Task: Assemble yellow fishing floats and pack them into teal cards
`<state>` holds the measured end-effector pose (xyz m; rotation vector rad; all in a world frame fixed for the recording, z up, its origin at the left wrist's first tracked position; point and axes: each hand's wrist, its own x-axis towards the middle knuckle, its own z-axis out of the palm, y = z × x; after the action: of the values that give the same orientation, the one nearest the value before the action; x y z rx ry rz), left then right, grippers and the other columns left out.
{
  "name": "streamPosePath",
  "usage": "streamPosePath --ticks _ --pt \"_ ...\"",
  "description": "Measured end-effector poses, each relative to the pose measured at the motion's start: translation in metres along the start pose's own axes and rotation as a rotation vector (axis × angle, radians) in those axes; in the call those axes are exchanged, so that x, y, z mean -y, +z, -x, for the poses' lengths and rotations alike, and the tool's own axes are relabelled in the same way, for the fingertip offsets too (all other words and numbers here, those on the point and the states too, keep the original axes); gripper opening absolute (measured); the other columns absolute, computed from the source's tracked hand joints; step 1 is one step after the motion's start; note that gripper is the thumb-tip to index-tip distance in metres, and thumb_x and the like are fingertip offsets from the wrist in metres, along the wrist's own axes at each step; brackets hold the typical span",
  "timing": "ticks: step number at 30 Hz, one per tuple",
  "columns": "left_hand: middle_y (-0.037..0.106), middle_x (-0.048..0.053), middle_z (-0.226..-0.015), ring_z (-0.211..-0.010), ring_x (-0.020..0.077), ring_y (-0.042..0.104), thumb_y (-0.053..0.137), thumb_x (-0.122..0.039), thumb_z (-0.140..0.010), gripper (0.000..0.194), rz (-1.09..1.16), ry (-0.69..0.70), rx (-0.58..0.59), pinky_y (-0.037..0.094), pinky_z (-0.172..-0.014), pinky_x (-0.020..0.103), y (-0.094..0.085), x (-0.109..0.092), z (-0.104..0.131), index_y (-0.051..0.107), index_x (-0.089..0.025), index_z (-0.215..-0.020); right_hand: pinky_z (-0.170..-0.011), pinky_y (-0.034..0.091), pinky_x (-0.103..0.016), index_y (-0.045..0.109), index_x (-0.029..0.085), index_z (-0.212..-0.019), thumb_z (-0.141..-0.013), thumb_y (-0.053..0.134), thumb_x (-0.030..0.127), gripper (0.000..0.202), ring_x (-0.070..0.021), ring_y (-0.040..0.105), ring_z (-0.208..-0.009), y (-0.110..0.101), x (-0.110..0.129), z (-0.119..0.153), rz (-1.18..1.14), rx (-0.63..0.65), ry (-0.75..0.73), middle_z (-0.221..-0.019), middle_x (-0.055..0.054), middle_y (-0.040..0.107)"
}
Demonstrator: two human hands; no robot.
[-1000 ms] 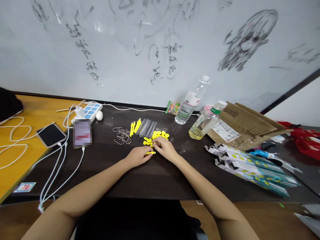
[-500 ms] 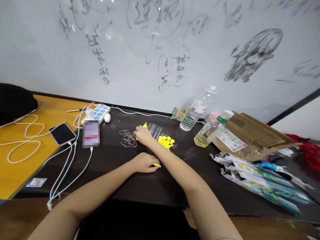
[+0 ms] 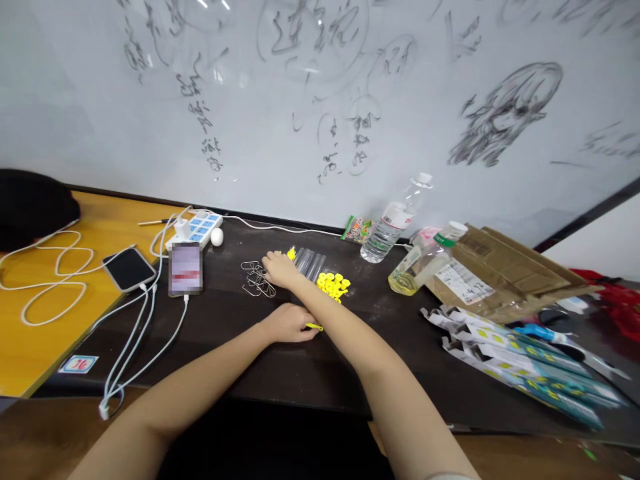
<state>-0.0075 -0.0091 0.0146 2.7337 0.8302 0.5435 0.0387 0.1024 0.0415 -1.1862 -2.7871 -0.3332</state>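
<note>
My left hand (image 3: 289, 324) is closed on a small yellow plastic piece (image 3: 314, 327), which pokes out past the fingertips. Farther forward, my right hand (image 3: 279, 269) reaches across to the right edge of a tangle of bent metal wire hooks (image 3: 257, 279). Its fingers are bent down at the hooks and their tips are hidden, so what they pinch does not show. Just right of that hand lie several clear plastic tubes (image 3: 311, 264) side by side, with a yellow piece (image 3: 291, 253) at their left. A cluster of yellow plastic parts (image 3: 333, 285) sits beside my right forearm.
At the left are a power strip (image 3: 203, 229), two phones with white cables, and a white ball (image 3: 217, 237). A water bottle (image 3: 387, 230), a bottle of yellowish liquid (image 3: 405, 275), a cardboard box (image 3: 515, 267) and printed cartons (image 3: 520, 367) stand or lie to the right.
My right hand has shifted slightly left, from beside the tubes toward the wire hooks. My left hand stays in place with the yellow piece.
</note>
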Motion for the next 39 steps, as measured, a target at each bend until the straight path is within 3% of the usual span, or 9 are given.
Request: streamPosePath --ticks 3,6,11,17,21,26,30,35,39 --pt "0.073 0.004 -0.097 -0.088 0.0203 0.068 0.054 -0.031 -0.084 0.026 0.014 -0.004 -0.004 0.048 -0.076 0.026 0.002 0.000 0.000 0.068 -0.021 -0.103 -0.094 0.040 -0.043 0.049 0.016 -0.126 -0.088 0.045 0.029 0.040 -0.0266 0.049 -0.109 -0.001 0.007 -0.006 -0.105 -0.013 -0.013 -0.121 -0.012 0.054" --pt "0.069 0.006 -0.112 -0.104 0.0226 0.063 0.053 -0.030 -0.084 0.033 0.048 0.020 -0.035 0.048 -0.086 0.030 0.004 -0.002 0.001 0.063 -0.021 -0.114 -0.093 0.041 -0.044 0.039 0.020 -0.138 -0.089 0.044 0.032 0.050 -0.0278 0.047 -0.113 0.000 0.016 -0.017 -0.212 0.108 -0.029 -0.130 -0.012 0.049" --pt "0.056 0.007 -0.133 -0.124 0.0235 0.051 0.053 -0.027 -0.085 0.044 0.090 0.110 -0.091 0.039 -0.103 0.034 0.003 -0.005 0.001 0.053 -0.020 -0.128 -0.091 0.043 -0.043 0.051 0.021 -0.128 -0.089 0.048 0.041 0.044 -0.0283 0.044 -0.114 -0.002 0.025 -0.018 -0.299 0.205 -0.102 -0.129 -0.010 0.048" --pt "0.070 0.004 -0.109 -0.105 0.0233 0.062 0.054 -0.029 -0.084 0.027 0.068 0.091 -0.025 0.045 -0.090 0.031 0.006 -0.002 -0.001 0.067 -0.024 -0.107 -0.087 0.043 -0.035 0.058 0.020 -0.118 -0.082 0.061 0.023 0.037 -0.0219 0.047 -0.105 -0.005 0.022 0.007 -0.410 0.185 -0.258 -0.121 -0.009 0.052" --pt "0.072 0.003 -0.090 -0.085 0.0195 0.066 0.053 -0.030 -0.084 0.020 0.033 0.060 0.014 0.046 -0.074 0.026 0.006 -0.005 -0.001 0.069 -0.023 -0.095 -0.092 0.039 -0.032 0.063 0.017 -0.108 -0.085 0.057 0.018 0.024 -0.0173 0.052 -0.100 -0.009 0.010 0.019 -0.545 0.159 -0.363 -0.112 -0.008 0.059" --pt "0.068 0.000 -0.075 -0.068 0.0145 0.063 0.051 -0.031 -0.086 0.018 -0.033 0.049 0.026 0.039 -0.059 0.023 0.003 -0.008 -0.001 0.067 -0.023 -0.087 -0.087 0.040 -0.032 0.066 0.017 -0.102 -0.081 0.052 0.006 0.028 -0.0200 0.053 -0.100 -0.015 -0.014 0.025 -0.330 0.065 -0.209 -0.104 -0.009 0.061" --pt "0.068 0.000 -0.075 -0.071 0.0150 0.064 0.048 -0.034 -0.089 0.023 -0.039 0.006 0.003 0.040 -0.061 0.023 0.004 -0.002 -0.001 0.067 -0.022 -0.088 -0.078 0.041 -0.031 0.069 0.019 -0.088 -0.075 0.061 0.016 0.016 -0.0236 0.055 -0.096 -0.015 -0.018 0.026 -0.141 0.124 -0.187 -0.098 -0.009 0.062" --pt "0.072 0.002 -0.084 -0.077 0.0184 0.065 0.049 -0.032 -0.087 0.024 0.002 -0.053 -0.030 0.044 -0.067 0.025 0.006 0.010 -0.002 0.070 -0.022 -0.092 -0.069 0.040 -0.028 0.069 0.019 -0.081 -0.072 0.064 0.025 0.011 -0.0210 0.059 -0.084 -0.017 -0.006 0.025 -0.164 0.199 -0.193 -0.089 -0.007 0.066" --pt "0.072 0.005 -0.090 -0.083 0.0205 0.066 0.049 -0.031 -0.087 0.025 0.038 -0.062 -0.100 0.046 -0.076 0.029 0.009 0.018 -0.002 0.071 -0.020 -0.095 -0.062 0.038 -0.026 0.070 0.019 -0.081 -0.070 0.063 0.021 0.013 -0.0200 0.062 -0.077 -0.021 0.002 0.026 -0.135 0.297 -0.146 -0.082 -0.007 0.069"
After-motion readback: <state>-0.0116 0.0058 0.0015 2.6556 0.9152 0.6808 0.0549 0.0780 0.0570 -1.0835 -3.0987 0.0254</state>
